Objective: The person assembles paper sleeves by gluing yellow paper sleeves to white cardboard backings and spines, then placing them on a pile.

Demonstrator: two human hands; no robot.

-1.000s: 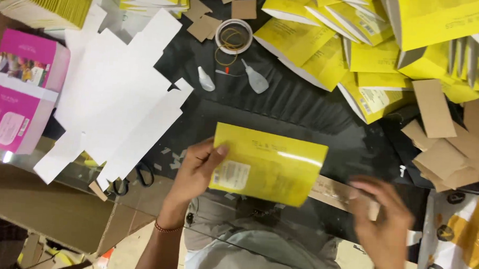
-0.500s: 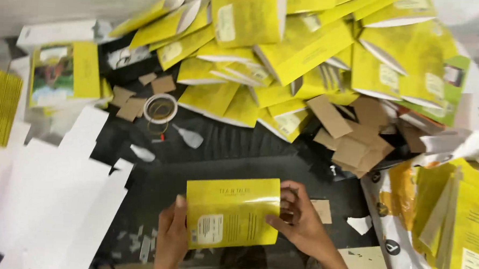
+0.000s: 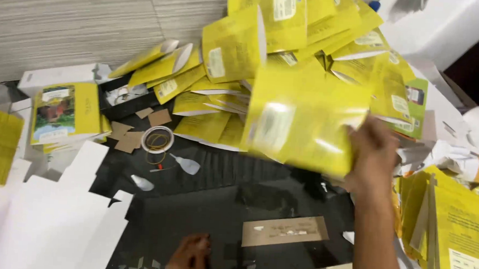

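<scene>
Head view, right hand: the right hand (image 3: 372, 156) is seen raised over the far side of the black work surface (image 3: 280, 176), its fingers closed on the lower right corner of a yellow pouch (image 3: 305, 118).
Head view, yellow pouch: it is held in the air, tilted and blurred, in front of a heap of yellow pouches (image 3: 286, 50) piled against the pale wall (image 3: 72, 25); its glossy face is turned toward the camera.
Head view, left hand: the left hand (image 3: 190, 256) is seen low at the near edge of the black work surface, resting there with the fingers curled; nothing is held in it, though how far the fingers are closed cannot be told.
Head view, near the left hand: a flat brown card strip (image 3: 283, 231) is laid on the dark surface just to its right, apart from both hands; white flat cartons (image 3: 52, 223) are spread to its left.
Head view, middle of the surface: a clear round tub (image 3: 157, 139) with rubber bands in it is set beside small brown card pieces (image 3: 129, 138); two small clear plastic pieces (image 3: 187, 164) lie near it.
Head view, left side: a yellow box with a picture panel (image 3: 65, 113) is stood among white boxes.
Head view, right side: more yellow pouches (image 3: 456, 224) are stacked on edge beside the right forearm.
</scene>
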